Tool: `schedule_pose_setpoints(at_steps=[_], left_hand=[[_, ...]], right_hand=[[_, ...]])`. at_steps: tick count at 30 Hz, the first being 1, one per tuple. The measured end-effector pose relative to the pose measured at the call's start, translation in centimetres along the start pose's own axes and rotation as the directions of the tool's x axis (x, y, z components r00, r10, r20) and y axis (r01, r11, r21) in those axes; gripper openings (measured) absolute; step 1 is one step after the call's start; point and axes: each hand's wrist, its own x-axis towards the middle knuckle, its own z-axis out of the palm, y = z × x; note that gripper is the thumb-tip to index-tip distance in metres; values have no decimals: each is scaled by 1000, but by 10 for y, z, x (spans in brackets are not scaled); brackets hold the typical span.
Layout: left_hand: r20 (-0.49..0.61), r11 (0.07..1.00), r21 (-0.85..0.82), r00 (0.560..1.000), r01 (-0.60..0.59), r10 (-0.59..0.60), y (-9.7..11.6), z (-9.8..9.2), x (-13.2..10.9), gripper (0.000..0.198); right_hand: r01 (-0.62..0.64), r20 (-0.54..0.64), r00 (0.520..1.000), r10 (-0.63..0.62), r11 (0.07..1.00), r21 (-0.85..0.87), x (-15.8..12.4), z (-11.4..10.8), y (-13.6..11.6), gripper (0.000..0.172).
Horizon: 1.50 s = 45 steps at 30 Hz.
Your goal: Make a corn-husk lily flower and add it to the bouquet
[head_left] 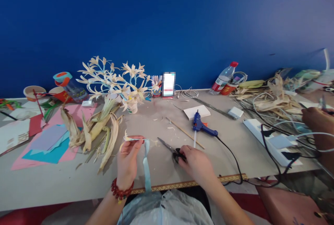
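Observation:
My left hand [128, 160], a red bead bracelet at its wrist, pinches a thin wrapped stem with a small pale husk flower [127, 137] at its left end. From the stem a light-blue paper strip [146, 169] hangs down past the table's front edge. Black-handled scissors [168, 145] lie low over the table, blades pointing up and left. My right hand [197, 162] has its fingers closed at their handles; the blades look nearly together. Beyond my right hand is a blue glue gun [202, 125] with a white glue stick in its back.
A bunch of husk flowers [130, 79] stands in a small pot at the back. Dried husks [88, 131] and coloured paper [49, 145] lie left. A wooden stick [185, 133], power strip [268, 141] with cables, and bottle [223, 79] are right. Another person's hand [317, 122] is far right.

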Motion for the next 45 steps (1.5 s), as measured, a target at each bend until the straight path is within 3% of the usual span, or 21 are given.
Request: schedule_pose_setpoints(at_steps=[2,3,4,6,8,9,11,13,15,17,22,29,45], left_hand=[[3,1000,-5,1000,-3,3,0,1,-1,14],[4,1000,-6,1000,-9,9,-1,1,-1,14],[4,1000,-7,1000,-18,18,-1,1,-1,13],[-5,999,-15,999,-39,38,-1,2,0,13],[-20,998,-25,998,-54,53,-1,4,0,13],[-27,998,-31,998,-58,57,-2,5,1,12],[-39,997,-45,997,-62,61,-3,8,1,12],[-56,996,-60,997,-63,59,-4,12,0,12],[-78,996,-74,996,-53,47,-5,14,-2,13],[-88,996,-83,996,-30,23,-5,17,-5,14],[-86,997,-81,996,11,-18,-5,25,-15,14],[-63,994,-85,995,72,-77,-4,34,-23,13],[-51,994,-84,996,68,-72,-7,33,-24,13]], right_hand=[[-60,4,998,61,963,263,0,2,6,8],[-80,15,997,81,894,441,-1,5,8,11],[-90,33,995,90,776,625,-3,7,10,17],[-104,65,992,104,435,894,-11,15,8,29],[-115,101,990,95,155,981,-21,23,-2,37],[-130,124,990,67,90,987,-26,28,-9,39],[-161,165,986,-29,103,982,-34,37,-25,42],[-154,174,981,-81,206,966,-38,45,-38,41],[-136,161,985,-64,289,948,-36,50,-46,40],[-134,153,987,-39,310,941,-31,51,-48,40],[-129,145,989,-43,262,957,-20,47,-51,44],[-139,144,988,-49,101,985,-16,44,-59,48],[-158,162,986,-37,100,982,-16,46,-58,48]])
